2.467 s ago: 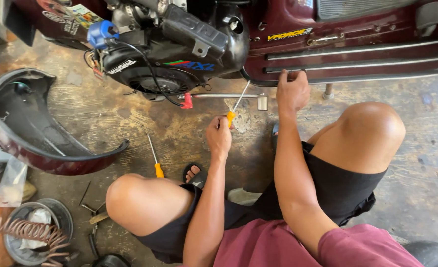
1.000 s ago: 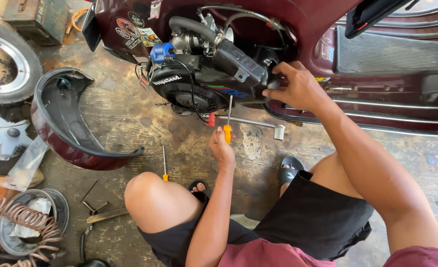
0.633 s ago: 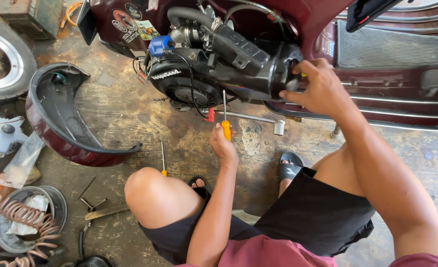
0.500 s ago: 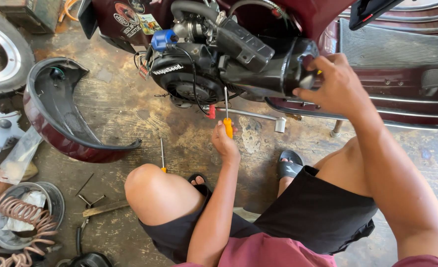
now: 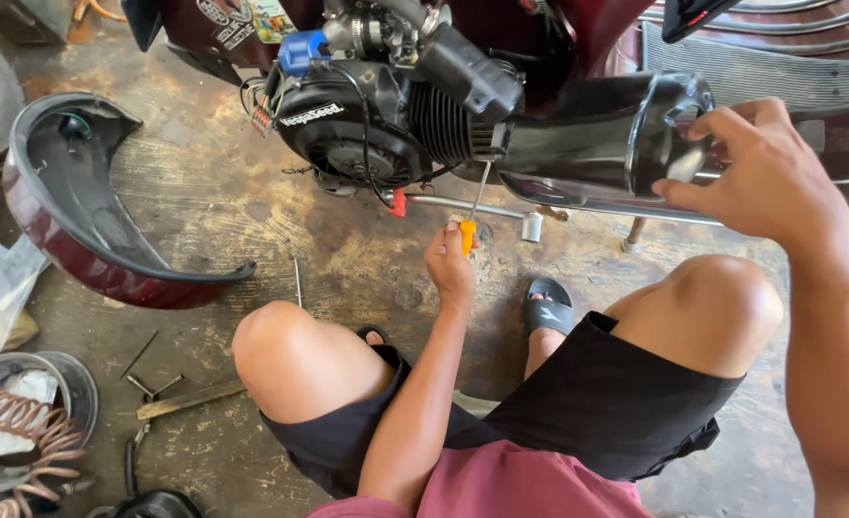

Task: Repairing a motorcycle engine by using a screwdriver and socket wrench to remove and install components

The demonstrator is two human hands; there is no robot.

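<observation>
- At the far left a detached maroon side panel [image 5: 89,221] lies hollow side up on the concrete floor [image 5: 204,192], set well clear of the engine so it is out of our way.
- Near it, at the lower left, a round metal bowl [image 5: 70,379] holds a coiled hose [image 5: 7,412], and a few loose nails and a flat strip [image 5: 189,398] lie on the floor just beside our left knee [image 5: 285,350], within easy reach.
- The scooter engine [image 5: 367,125] sits bare in the far middle, its black fan cover and cooling fins facing us, since the panel that would hide it is off.
- Our left hand [image 5: 448,264] is clenched round the orange handle of a screwdriver [image 5: 471,216]; the shaft points up and away, with its tip at the underside of the engine just right of the fins. We hold it low so the tip can reach up from beneath.
- A black cylindrical muffler [image 5: 597,134] runs rightward from the engine, above a chrome rail [image 5: 472,204].
- Our right hand [image 5: 760,173] grips the right end of that muffler, fingers [image 5: 722,120] curled over its rim, seemingly steadying it.
- We squat close, a sandalled foot [image 5: 547,305] planted on the floor between the knees.
</observation>
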